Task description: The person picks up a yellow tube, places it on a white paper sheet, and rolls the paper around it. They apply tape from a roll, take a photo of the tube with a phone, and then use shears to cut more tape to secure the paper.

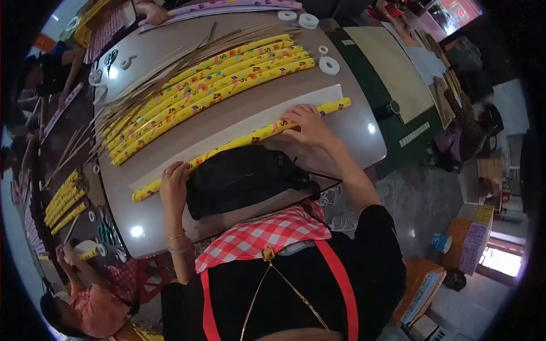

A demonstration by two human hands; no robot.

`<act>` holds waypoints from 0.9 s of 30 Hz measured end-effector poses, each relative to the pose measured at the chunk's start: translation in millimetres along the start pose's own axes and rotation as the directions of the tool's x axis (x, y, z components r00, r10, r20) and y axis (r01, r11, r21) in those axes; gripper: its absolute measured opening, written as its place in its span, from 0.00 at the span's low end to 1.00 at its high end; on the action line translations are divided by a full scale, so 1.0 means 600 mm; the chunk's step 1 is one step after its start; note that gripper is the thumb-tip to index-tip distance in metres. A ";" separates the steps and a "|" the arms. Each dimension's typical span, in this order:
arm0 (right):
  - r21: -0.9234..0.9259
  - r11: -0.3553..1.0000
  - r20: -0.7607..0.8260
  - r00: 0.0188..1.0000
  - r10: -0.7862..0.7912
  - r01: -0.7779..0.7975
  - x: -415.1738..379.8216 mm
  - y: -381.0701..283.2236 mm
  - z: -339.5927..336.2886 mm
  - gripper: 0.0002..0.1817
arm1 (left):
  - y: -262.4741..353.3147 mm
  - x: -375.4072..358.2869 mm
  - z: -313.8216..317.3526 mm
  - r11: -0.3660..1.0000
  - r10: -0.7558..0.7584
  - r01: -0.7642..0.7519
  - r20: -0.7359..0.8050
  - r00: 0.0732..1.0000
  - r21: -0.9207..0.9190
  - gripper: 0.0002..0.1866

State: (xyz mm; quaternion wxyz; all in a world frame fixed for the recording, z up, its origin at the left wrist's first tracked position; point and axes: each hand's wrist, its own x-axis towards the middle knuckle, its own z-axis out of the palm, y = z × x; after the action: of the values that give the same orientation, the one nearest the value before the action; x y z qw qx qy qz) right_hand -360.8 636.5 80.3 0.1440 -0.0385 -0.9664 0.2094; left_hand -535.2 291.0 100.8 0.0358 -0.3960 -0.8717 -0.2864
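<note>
Close to the body, a black bag (pixel 242 176) slumps soft between the two forearms. Just beyond it, both hands press flat on a long yellow stick (pixel 239 142) wrapped in glossy printed paper: the left hand (pixel 173 181) near its near end, fingers curled over it, the right hand (pixel 304 125) spread open on top toward the far end. It looks like the rolling step, so even pressure along the length matters next. Under the stick lies a pale paper strip (pixel 318 98). Past the hands lies a row of finished yellow sticks (pixel 216 85), thin bare canes (pixel 148 79) and white tape rolls (pixel 329 65).
</note>
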 end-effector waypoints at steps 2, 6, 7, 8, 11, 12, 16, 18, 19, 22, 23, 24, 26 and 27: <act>0.000 1.000 0.002 1.000 0.020 -0.020 0.002 -0.005 -0.003 0.20 | -0.007 0.000 0.003 1.000 0.012 -0.012 0.024 1.000 -0.019 0.08; 0.037 0.999 0.022 0.999 0.033 -0.034 0.000 0.002 0.005 0.19 | -0.007 0.000 0.003 0.999 -0.039 0.040 0.068 0.997 -0.010 0.08; 0.035 0.999 0.016 0.999 0.035 -0.035 0.000 0.006 0.007 0.19 | -0.008 0.000 0.005 0.999 -0.033 0.034 0.066 0.997 -0.009 0.08; 0.033 0.999 0.025 0.999 0.026 -0.027 -0.002 0.009 0.009 0.18 | -0.010 -0.001 0.007 0.999 -0.024 0.025 0.059 0.998 -0.029 0.08; 0.029 0.999 0.023 1.000 0.013 -0.014 -0.005 0.018 0.011 0.18 | -0.011 0.002 0.008 0.999 0.007 -0.005 0.049 0.999 -0.040 0.08; 0.022 1.000 0.015 1.000 0.015 -0.015 -0.005 0.020 0.011 0.18 | -0.010 0.003 0.008 0.999 0.029 -0.027 0.049 0.998 -0.040 0.09; 0.036 0.999 0.038 0.999 0.032 -0.034 -0.006 0.015 0.009 0.18 | -0.007 -0.002 0.013 0.993 -0.051 0.057 0.066 0.997 -0.100 0.10; 0.011 0.999 0.016 0.999 0.036 -0.036 -0.007 0.012 0.008 0.20 | -0.009 -0.005 0.016 0.989 -0.094 0.101 0.068 0.993 -0.107 0.10; 0.012 0.999 0.019 0.999 0.032 -0.033 -0.008 0.010 0.007 0.20 | -0.009 -0.005 0.016 0.989 -0.099 0.105 0.066 0.993 -0.107 0.10; 0.027 0.997 0.009 0.998 0.069 -0.069 -0.010 0.001 0.003 0.21 | -0.011 -0.005 0.014 0.995 -0.052 0.057 0.061 0.997 -0.086 0.12; 0.008 0.998 -0.029 0.998 0.062 -0.062 -0.012 -0.001 0.001 0.22 | -0.008 -0.005 0.013 0.998 -0.031 0.034 0.056 0.998 -0.061 0.13; -0.008 0.999 -0.064 0.997 0.050 -0.050 -0.012 -0.002 0.000 0.23 | -0.005 -0.006 0.013 0.999 -0.016 0.017 0.050 0.999 -0.031 0.14; -0.028 0.997 -0.047 0.997 0.066 -0.067 -0.013 -0.003 -0.004 0.23 | -0.009 -0.008 0.020 1.000 -0.010 0.010 0.026 1.000 -0.010 0.15; -0.041 0.997 -0.040 0.997 0.059 -0.060 -0.011 -0.009 -0.011 0.23 | -0.011 -0.011 0.019 1.000 0.013 -0.013 0.011 1.000 0.009 0.17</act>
State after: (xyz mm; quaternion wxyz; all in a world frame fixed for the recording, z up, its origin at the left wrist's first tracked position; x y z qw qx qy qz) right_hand -352.4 633.3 86.5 0.1556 -0.0743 -0.9660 0.1926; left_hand -533.5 289.0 86.0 0.0344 -0.4030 -0.8706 -0.2801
